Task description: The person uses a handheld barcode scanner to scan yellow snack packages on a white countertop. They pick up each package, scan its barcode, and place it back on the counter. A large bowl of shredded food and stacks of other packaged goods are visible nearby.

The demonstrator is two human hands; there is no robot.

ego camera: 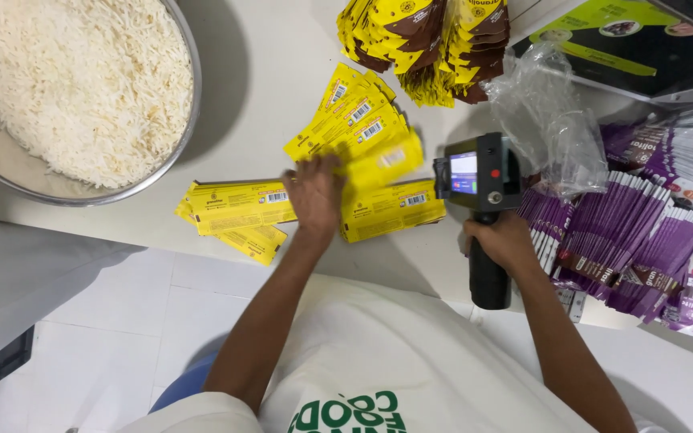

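Yellow sachets (314, 204) lie flat on the white worktop (266, 72) in loose groups — one fan near the middle, one row nearer the person's body. The left hand (314, 192) rests palm-down on these sachets, fingers spread; one sachet (385, 159) at its fingertips is blurred and raised slightly off the rest. Whether the fingers pinch that sachet or only touch it cannot be told.

The right hand (507, 240) has its grip fully wrapped around the black handle of a handheld printer (479, 176), held upright just to the right of the sachets, its small lit screen facing the camera.

Surroundings:
- A steel bowl (190, 120) of white rice (82, 80) stands at the far left.
- Stacked yellow-and-brown pouches (423, 40) lie at the far edge.
- A crumpled clear plastic bag (551, 120) sits beside the printer.
- Purple sachets (627, 240) are fanned out at the right — close beside the right hand.
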